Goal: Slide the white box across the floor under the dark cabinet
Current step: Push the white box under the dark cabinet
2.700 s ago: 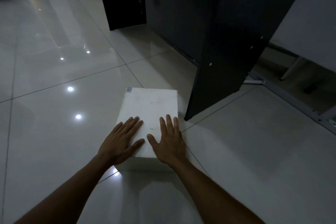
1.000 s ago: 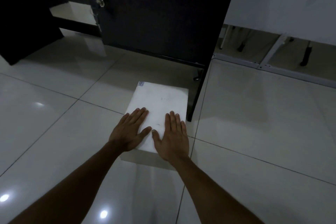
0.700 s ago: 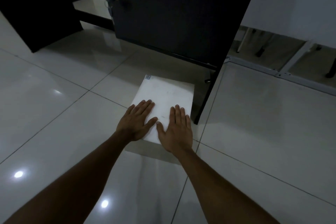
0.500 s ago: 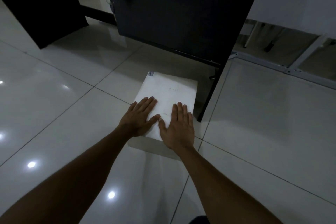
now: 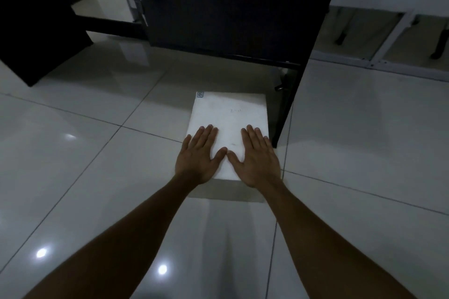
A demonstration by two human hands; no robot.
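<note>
The box (image 5: 229,124) was plain white, with a small blue mark at one far corner. The cabinet (image 5: 233,7) was black. The floor (image 5: 85,153) was glossy pale grey tile with thin dark grout lines.

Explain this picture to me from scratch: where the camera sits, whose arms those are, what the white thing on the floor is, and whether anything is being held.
There is no machine here. The picture comes from a wide-angle camera worn on a person's head, looking forward and down, so the two bare arms reaching in from the bottom are the wearer's own.

The left hand and the right hand lie flat, fingers spread, side by side on the near half of a white box. The box rests on a glossy tiled floor that mirrors some ceiling lights. Nothing is gripped or lifted: the palms only press on the box's top.

Just beyond the box stands a dark cabinet, with a gap between its bottom edge and the floor. The dark side panel comes down close to the box's right edge. The box is not yet under the cabinet.
</note>
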